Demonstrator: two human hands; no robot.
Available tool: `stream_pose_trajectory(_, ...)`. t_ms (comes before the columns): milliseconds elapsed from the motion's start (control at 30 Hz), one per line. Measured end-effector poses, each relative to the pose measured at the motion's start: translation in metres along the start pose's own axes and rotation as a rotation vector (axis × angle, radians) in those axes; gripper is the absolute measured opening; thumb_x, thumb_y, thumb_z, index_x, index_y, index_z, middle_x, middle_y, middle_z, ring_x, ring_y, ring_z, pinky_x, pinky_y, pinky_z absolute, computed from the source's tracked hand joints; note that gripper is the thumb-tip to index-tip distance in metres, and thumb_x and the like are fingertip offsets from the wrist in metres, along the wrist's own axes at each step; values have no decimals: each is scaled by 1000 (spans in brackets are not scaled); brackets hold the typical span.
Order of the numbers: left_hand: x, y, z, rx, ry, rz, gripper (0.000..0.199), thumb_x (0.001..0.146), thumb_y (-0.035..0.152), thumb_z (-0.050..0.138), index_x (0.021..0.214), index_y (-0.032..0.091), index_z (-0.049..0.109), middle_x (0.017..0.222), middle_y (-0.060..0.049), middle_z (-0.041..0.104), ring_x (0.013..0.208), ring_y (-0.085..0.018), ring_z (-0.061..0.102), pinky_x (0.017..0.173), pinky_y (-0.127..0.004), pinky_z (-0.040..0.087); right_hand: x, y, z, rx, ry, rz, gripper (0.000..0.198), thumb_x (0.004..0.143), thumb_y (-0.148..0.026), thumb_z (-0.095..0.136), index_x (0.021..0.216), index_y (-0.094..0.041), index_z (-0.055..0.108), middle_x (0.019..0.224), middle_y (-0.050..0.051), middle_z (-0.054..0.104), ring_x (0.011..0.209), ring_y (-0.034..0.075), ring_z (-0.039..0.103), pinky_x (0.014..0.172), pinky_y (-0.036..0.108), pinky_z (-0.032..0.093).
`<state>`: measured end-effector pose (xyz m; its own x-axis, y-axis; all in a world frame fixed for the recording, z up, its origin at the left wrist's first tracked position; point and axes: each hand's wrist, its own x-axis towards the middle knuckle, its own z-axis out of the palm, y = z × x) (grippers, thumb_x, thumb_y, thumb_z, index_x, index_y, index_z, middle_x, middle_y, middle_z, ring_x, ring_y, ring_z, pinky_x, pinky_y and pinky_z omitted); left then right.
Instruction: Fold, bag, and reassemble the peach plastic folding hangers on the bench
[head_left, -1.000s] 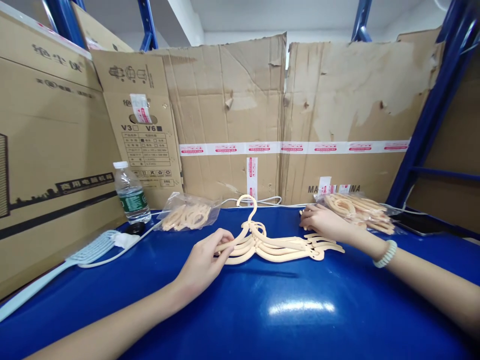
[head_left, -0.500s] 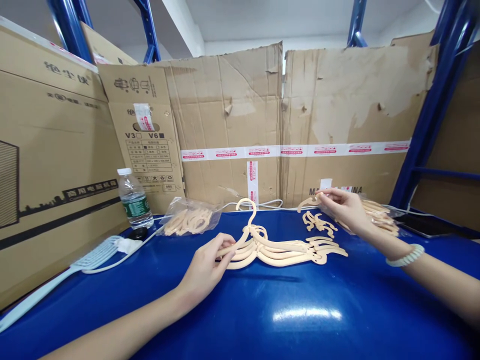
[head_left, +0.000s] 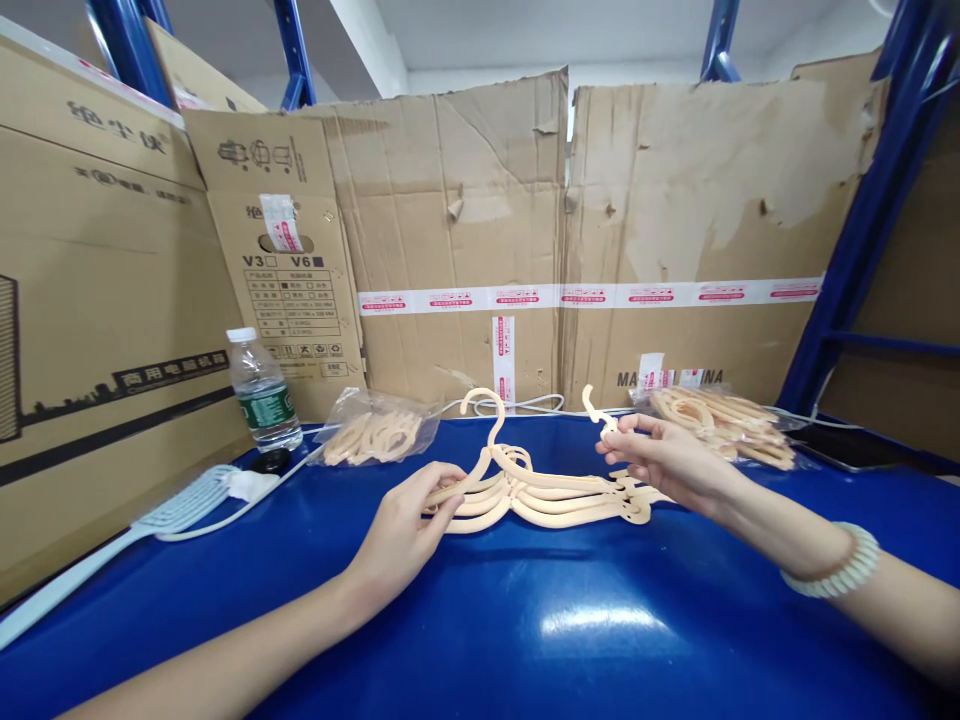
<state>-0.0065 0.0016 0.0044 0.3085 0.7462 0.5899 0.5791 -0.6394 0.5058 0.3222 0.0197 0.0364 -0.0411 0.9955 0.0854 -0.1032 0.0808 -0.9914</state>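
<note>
My left hand [head_left: 416, 515] is closed on the left arm of a beige hanger [head_left: 555, 476], whose hook points up and curls to the left. Below and behind it lie several more beige hanger parts [head_left: 562, 513], bunched on the blue table. In my right hand [head_left: 667, 458] is a small curved beige hanger piece [head_left: 600, 418], pinched between thumb and fingers. It is held upright, to the right of the hanger's hook and apart from it. My right hand hides much of the table behind it, along with the loose pieces there.
Clear bags of beige parts lie at the back left [head_left: 379, 435] and back right [head_left: 720, 420]. On the left are a water bottle [head_left: 264, 395], a light blue brush [head_left: 187, 500] and a white cable. Cardboard boxes [head_left: 457, 220] wall the back of the blue table [head_left: 480, 630].
My right hand has moved left and downward with the small hanger piece, turning it more upright, toward the hanger. My left hand keeps its hold on the hanger. The view has shifted slightly.
</note>
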Motion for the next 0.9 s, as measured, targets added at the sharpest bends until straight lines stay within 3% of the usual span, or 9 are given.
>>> stream_pose_trajectory(133, 0, -2, 0, 11, 1, -8, 13, 89, 27, 52, 100, 24, 61, 97, -2, 70, 91, -19, 68, 80, -28, 54, -6, 1, 7, 91, -53, 99, 39, 64, -20, 88, 94, -20, 64, 93, 8, 74, 86, 19, 71, 52, 17, 51)
stream_pose_trajectory(233, 0, -1, -1, 28, 7, -4, 14, 90, 28, 52, 100, 23, 61, 97, -3, 70, 90, -19, 68, 81, -29, 53, -10, 0, 10, 75, -115, 144, 30, 65, -23, 89, 84, -18, 67, 96, 9, 74, 92, 19, 69, 54, 14, 51)
stream_pose_trajectory(400, 1, 0, -2, 48, 35, 49, 13, 91, 27, 52, 98, 23, 61, 94, -2, 70, 87, -18, 67, 79, -27, 53, -13, 0, 11, 65, -232, 203, 30, 64, -28, 91, 74, -15, 66, 94, 6, 72, 72, 11, 66, 58, 16, 53)
stream_pose_trajectory(500, 1, 0, -2, 60, 48, 71, 11, 90, 25, 53, 97, 22, 61, 93, -2, 69, 85, -18, 67, 78, -26, 53, -14, 1, 12, 102, -310, 254, 32, 66, -30, 90, 71, -15, 62, 92, 7, 71, 72, 13, 67, 53, 17, 51)
stream_pose_trajectory(667, -2, -1, -2, 72, 61, 113, 7, 91, 22, 53, 95, 21, 59, 91, -2, 68, 85, -17, 67, 75, -25, 52, -13, 1, 12, 92, -300, 332, 35, 66, -26, 90, 77, -15, 58, 78, 6, 69, 82, 22, 72, 48, 16, 50)
stream_pose_trajectory(900, -5, 1, -1, 86, 80, 204, 6, 92, 17, 54, 94, 21, 58, 89, 0, 67, 83, -15, 66, 74, -22, 51, -15, 3, 14, 36, -252, 264, 29, 68, -14, 85, 73, -15, 56, 68, 4, 68, 70, 18, 72, 57, 17, 58)
